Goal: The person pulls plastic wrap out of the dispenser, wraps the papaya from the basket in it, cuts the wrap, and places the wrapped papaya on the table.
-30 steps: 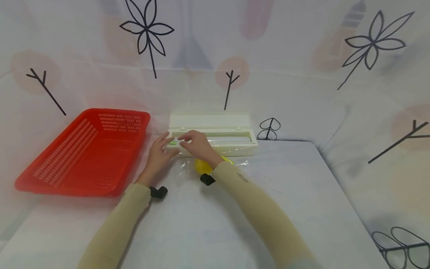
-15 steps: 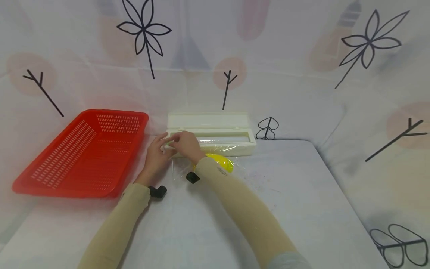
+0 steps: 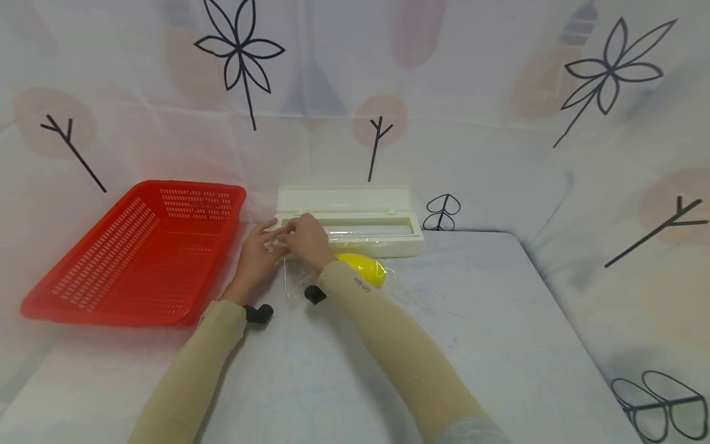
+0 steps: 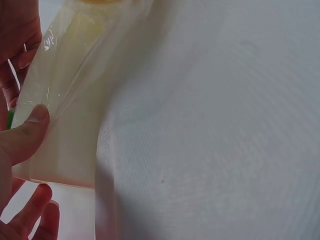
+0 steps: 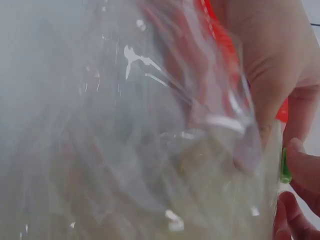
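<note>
Pressing clear film (image 5: 145, 100) to the front of the white box (image 3: 391, 248) with its thumb, the left hand (image 3: 257, 254) has its fingers apart at the left end, presumably to steady both. There the right hand (image 3: 308, 242) seems to pinch a small green piece (image 5: 285, 169), likely for fine control, while the yellow object (image 3: 365, 269) lies just in front of the box, film about it, partly behind the right sleeve (image 3: 383, 327).

A white table (image 3: 516, 333) bears a red basket (image 3: 161, 265), cream box (image 3: 388, 248) and yellow object (image 3: 366, 269).
</note>
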### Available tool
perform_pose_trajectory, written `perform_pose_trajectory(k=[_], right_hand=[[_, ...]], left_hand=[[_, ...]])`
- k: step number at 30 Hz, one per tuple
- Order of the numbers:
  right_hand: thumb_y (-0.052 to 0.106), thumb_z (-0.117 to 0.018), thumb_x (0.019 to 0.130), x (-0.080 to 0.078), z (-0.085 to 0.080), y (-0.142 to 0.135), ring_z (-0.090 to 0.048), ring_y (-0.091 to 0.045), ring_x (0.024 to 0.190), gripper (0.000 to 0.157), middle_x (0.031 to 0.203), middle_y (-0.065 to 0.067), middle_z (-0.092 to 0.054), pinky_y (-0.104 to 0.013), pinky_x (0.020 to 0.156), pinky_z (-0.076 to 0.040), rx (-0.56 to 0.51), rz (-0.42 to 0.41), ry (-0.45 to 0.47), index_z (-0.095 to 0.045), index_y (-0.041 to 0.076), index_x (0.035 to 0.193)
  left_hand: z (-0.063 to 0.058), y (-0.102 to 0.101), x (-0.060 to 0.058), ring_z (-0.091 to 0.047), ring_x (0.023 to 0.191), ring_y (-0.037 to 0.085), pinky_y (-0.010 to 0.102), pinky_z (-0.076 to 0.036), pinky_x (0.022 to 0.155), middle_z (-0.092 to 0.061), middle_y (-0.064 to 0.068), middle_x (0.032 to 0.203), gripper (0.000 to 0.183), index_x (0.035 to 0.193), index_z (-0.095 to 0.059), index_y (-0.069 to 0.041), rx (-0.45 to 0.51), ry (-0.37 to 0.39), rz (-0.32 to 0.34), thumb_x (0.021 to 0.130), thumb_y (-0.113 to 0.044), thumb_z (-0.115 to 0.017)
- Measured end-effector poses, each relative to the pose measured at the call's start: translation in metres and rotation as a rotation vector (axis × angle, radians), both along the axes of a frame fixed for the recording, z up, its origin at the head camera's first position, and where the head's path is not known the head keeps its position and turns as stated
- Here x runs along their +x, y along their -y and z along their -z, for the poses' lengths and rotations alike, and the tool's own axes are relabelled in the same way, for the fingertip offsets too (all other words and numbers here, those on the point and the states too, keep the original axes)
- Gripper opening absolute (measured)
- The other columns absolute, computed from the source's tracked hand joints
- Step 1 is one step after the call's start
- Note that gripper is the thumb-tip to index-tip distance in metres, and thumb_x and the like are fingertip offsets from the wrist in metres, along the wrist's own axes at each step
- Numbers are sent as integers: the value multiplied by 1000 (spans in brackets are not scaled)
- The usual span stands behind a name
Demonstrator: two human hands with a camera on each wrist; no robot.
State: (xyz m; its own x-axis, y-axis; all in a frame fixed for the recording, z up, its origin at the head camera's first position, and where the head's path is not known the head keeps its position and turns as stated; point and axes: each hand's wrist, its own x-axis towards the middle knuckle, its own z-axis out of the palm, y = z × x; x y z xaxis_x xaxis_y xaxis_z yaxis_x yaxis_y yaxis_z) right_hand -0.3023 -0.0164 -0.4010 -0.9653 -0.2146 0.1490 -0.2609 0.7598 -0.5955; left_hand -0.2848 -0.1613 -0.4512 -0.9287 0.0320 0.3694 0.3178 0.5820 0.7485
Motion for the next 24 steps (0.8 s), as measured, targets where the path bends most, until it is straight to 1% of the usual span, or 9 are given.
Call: perform_pose_trajectory(k=[4, 7, 10, 12, 16, 21, 24], right_hand=[[29, -74, 91, -2, 0, -2, -56, -18, 89, 14, 106, -5, -57, -30, 77, -49, 30, -17, -18, -75, 14, 90], [29, -73, 91, -3, -2, -5, -57, -19, 90, 16, 107, -5, -58, -30, 79, -49, 54, -37, -24, -74, 13, 91], [28, -73, 92, -4, -4, -9, -58, -17, 89, 16, 104, -4, -61, -28, 78, -49, 64, -58, -19, -75, 12, 92], [27, -73, 92, -5, -4, -13, -59, -16, 87, 16, 99, -2, -64, -27, 75, -50, 57, -76, -1, -74, 11, 92], [27, -73, 92, -6, -5, -18, -62, -14, 85, 14, 92, 3, -70, -25, 74, -50, 37, -113, 32, -75, 13, 94], [27, -71, 94, -7, -9, -21, -65, -13, 96, 15, 104, 4, -73, -25, 81, -50, 48, -141, 59, -76, 16, 103], [25, -70, 94, -5, -13, -22, -65, -15, 99, 16, 113, 0, -70, -25, 79, -51, 58, -151, 82, -76, 16, 106]], left_hand=[[-1, 1, 0, -50, 128, 35, 50, -50, 96, -51, 13, 145, 48, 129, -67, -5, -8, -14, 9, 84, -15, -82], [0, 2, -1, -46, 132, 34, 50, -47, 100, -51, 12, 145, 48, 129, -67, -6, -27, -16, 8, 84, -13, -82], [1, 1, -2, -44, 135, 32, 48, -43, 105, -50, 11, 146, 48, 129, -67, -6, -38, -5, 11, 84, -13, -81], [1, 0, -2, -43, 135, 32, 49, -43, 105, -50, 10, 146, 48, 130, -66, -6, -44, 3, 17, 85, -14, -81], [1, -2, -1, -45, 133, 32, 49, -48, 99, -48, 9, 148, 49, 132, -65, -8, -43, 34, 13, 86, -16, -80], [-1, -2, 0, -48, 130, 31, 47, -49, 97, -47, 8, 148, 50, 133, -64, -8, -30, 48, -5, 86, -14, -79], [-2, -2, 1, -49, 129, 31, 47, -50, 95, -48, 8, 148, 50, 133, -64, -7, -28, 43, -6, 86, -12, -80]])
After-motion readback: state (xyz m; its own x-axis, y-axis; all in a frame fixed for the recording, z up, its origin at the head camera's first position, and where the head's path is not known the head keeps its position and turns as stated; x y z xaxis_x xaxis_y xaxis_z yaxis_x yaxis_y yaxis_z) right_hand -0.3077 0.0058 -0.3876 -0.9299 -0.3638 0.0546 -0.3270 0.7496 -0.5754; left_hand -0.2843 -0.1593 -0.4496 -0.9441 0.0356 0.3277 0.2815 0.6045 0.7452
